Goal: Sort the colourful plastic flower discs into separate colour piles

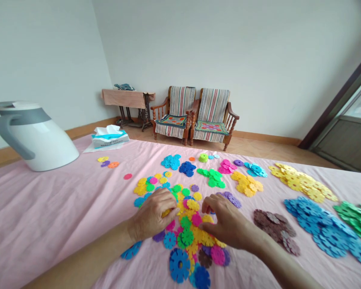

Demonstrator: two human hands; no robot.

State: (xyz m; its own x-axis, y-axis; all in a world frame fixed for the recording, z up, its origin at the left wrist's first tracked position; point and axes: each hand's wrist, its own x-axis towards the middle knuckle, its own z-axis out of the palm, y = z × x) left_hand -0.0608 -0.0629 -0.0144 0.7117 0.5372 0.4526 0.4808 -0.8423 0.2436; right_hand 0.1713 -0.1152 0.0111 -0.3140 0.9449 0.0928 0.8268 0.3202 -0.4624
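Note:
A mixed heap of notched plastic snowflake discs in yellow, green, pink, blue, purple and brown lies between my hands. My left hand is curled at the heap's left side, closed on a yellow snowflake disc that partly shows between thumb and fingers. On the right side hovers my right hand, its bent fingers apart from the thumb and nothing plainly held. Beyond it lies a small purple pile. A large blue disc rests at the heap's near edge.
Sorted piles stand on the right: brown discs, blue discs, green discs, pale yellow discs. Farther back are a bright green pile and an orange-yellow pile. A white jug and tissue box stand left.

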